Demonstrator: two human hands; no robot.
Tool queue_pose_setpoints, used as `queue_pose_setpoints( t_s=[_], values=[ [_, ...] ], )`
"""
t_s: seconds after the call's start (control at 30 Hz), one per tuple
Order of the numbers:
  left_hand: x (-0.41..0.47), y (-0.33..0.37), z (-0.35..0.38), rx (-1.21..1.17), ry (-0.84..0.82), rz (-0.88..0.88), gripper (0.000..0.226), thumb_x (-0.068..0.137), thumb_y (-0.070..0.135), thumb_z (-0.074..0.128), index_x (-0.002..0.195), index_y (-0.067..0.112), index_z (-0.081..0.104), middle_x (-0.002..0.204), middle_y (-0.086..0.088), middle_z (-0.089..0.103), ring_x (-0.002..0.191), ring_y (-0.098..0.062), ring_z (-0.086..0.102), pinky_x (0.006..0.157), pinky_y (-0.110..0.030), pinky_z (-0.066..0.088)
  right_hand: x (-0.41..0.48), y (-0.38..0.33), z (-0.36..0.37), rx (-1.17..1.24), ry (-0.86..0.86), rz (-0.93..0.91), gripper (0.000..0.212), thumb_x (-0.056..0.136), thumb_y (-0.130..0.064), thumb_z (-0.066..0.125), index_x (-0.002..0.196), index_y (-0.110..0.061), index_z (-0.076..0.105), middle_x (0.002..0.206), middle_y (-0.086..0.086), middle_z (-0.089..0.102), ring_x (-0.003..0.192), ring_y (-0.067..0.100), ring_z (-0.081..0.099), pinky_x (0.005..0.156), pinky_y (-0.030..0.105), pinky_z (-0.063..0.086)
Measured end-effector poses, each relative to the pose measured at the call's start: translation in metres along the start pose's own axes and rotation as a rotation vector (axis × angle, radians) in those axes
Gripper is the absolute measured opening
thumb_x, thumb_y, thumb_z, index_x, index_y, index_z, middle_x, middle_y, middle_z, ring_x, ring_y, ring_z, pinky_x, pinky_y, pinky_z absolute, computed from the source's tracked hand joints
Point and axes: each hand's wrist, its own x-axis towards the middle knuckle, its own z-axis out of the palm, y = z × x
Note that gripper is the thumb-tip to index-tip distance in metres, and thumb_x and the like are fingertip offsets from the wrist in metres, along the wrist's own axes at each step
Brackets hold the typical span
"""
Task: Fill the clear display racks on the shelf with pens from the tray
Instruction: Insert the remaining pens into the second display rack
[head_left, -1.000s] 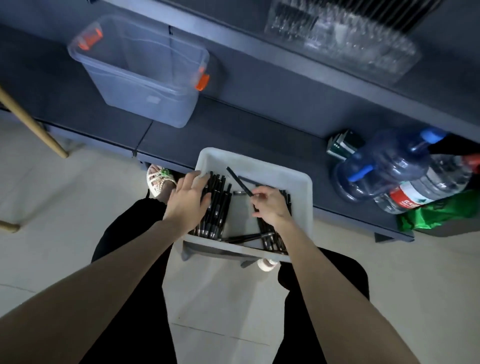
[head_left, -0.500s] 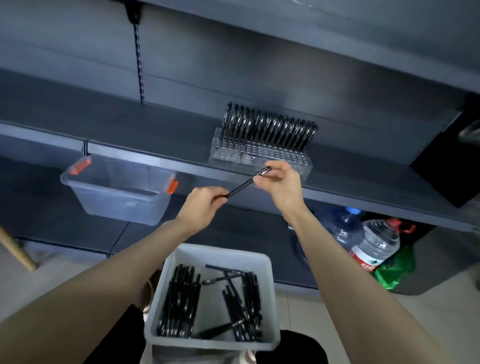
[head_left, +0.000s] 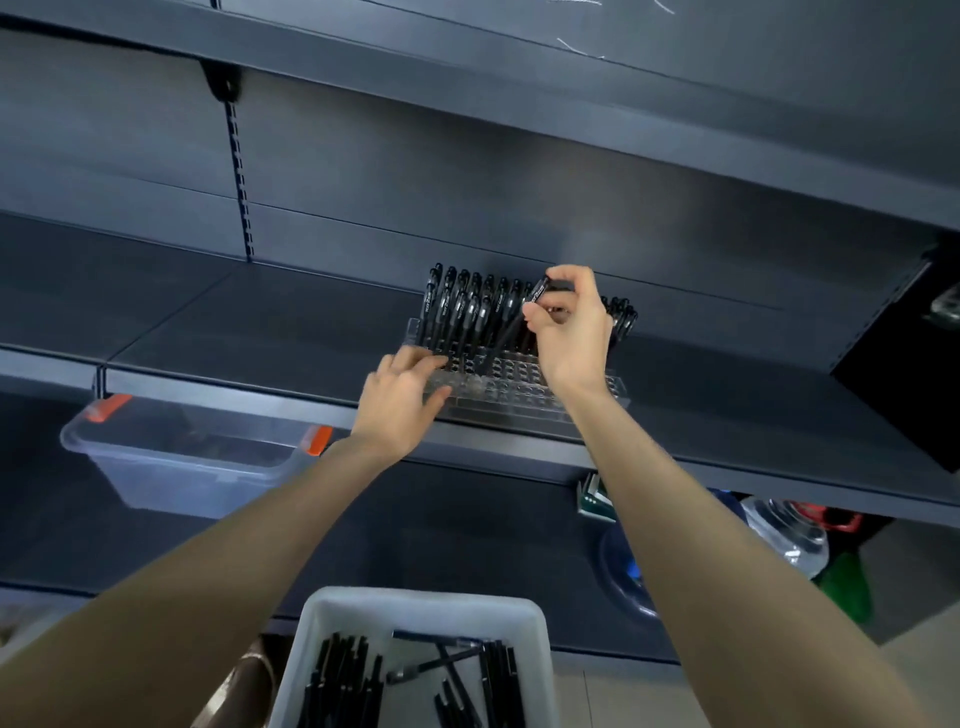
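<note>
Right hand (head_left: 571, 332) pinches the top of a black pen (head_left: 511, 328). The pen is tilted, tip down at a hole in the clear display rack (head_left: 524, 391) on the shelf (head_left: 234, 322). Left hand (head_left: 400, 400), fingers straight, rests on the rack's left front. Standing pens (head_left: 467, 306) fill the back rows. White tray (head_left: 426, 605) of pens (head_left: 343, 686) below, well apart.

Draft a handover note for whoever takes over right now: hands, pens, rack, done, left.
Right hand pinches a black pen, tilted, tip down at the clear rack on the shelf.
Left hand, fingers straight, rests on the rack's left front.
Done: back rows hold standing pens.
Left: seat this pen; front rows of holes are empty; the white tray below holds many loose pens.
</note>
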Motion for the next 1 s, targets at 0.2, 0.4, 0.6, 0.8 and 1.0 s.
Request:
queue_pose_setpoints(
  t_s=[0.2, 0.4, 0.6, 0.8, 1.0],
  values=[
    [0.017, -0.036, 0.022, 0.117, 0.043, 0.122, 0.036, 0.094, 0.025, 0.052, 0.127, 0.012, 0.056, 0.127, -0.009, 0.053, 0.12, -0.032, 0.043, 0.095, -0.044, 0.038, 0.024, 0.024, 0.019, -0.074, 0.015, -0.092, 0.031, 0.09, 0.0, 0.058, 0.119, -0.01, 0.053, 0.082, -0.003, 0.058, 0.07, 0.009, 0.056, 0.065, 0.006, 0.042],
    [0.017, -0.047, 0.032, 0.082, 0.115, 0.198, 0.046, 0.09, 0.036, 0.034, 0.114, 0.011, 0.065, 0.112, -0.008, 0.059, 0.104, -0.021, 0.038, 0.074, -0.039, 0.052, 0.035, 0.035, 0.029, -0.094, -0.007, -0.115, 0.034, 0.09, 0.004, 0.054, 0.121, -0.01, 0.053, 0.09, 0.005, 0.06, 0.077, 0.013, 0.055, 0.065, 0.003, 0.04],
    [0.014, -0.047, 0.035, 0.045, 0.138, 0.179, 0.046, 0.09, 0.037, 0.034, 0.115, 0.013, 0.065, 0.114, -0.006, 0.057, 0.106, -0.021, 0.037, 0.063, -0.04, 0.056, 0.038, 0.041, 0.032, -0.167, -0.077, -0.133, 0.035, 0.091, 0.005, 0.052, 0.122, -0.011, 0.052, 0.09, 0.009, 0.061, 0.079, 0.016, 0.058, 0.08, 0.025, 0.048],
    [0.014, -0.047, 0.036, 0.052, 0.149, 0.186, 0.046, 0.091, 0.037, 0.034, 0.116, 0.013, 0.064, 0.114, -0.006, 0.057, 0.107, -0.02, 0.036, 0.06, -0.038, 0.055, 0.024, 0.059, 0.044, -0.265, -0.188, -0.122, 0.036, 0.091, 0.005, 0.053, 0.123, -0.011, 0.051, 0.092, 0.004, 0.057, 0.078, 0.015, 0.056, 0.077, 0.031, 0.052],
    [0.013, -0.045, 0.036, 0.047, 0.133, 0.167, 0.041, 0.092, 0.035, 0.04, 0.119, 0.013, 0.062, 0.117, -0.006, 0.056, 0.11, -0.022, 0.038, 0.067, -0.039, 0.054, 0.023, 0.061, 0.047, -0.293, -0.193, -0.082, 0.041, 0.091, 0.004, 0.053, 0.127, -0.016, 0.047, 0.101, 0.005, 0.058, 0.084, 0.016, 0.059, 0.082, 0.037, 0.054]
  ],
)
